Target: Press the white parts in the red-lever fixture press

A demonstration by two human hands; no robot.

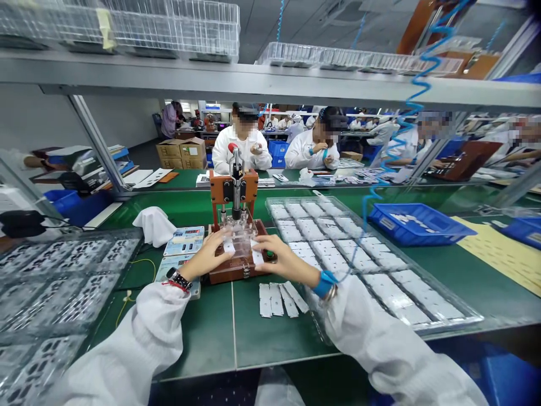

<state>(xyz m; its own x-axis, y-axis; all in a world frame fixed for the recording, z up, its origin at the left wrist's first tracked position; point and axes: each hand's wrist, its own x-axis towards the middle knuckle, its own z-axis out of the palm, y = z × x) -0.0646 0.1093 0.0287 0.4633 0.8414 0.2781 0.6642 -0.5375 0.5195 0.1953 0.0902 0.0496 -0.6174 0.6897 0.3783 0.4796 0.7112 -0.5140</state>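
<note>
My left hand (pixel 211 255) reaches to the left side of a toggle press (pixel 237 194) with a red-tipped lever. Its thumb and fingers close on a small white plate (pixel 229 246) at the clear fixture (pixel 243 235). On the right side, my right hand (pixel 284 258) pinches a white flat plate (pixel 256 255) between thumb and fingers, by the press's brown base (pixel 230 275). Several similar white plates (pixel 276 300) lie fanned on the green table below my right hand. Part of the fixture is hidden behind my fingers.
At right lies a large clear tray (pixel 475 320) of white plates, with a blue bin (pixel 422 234) behind it. Another tray (pixel 135 239) of dark parts stands left. A coiled blue cord (pixel 412 107) hangs to my right wrist. A shelf beam (pixel 270 79) crosses above; co-workers sit opposite.
</note>
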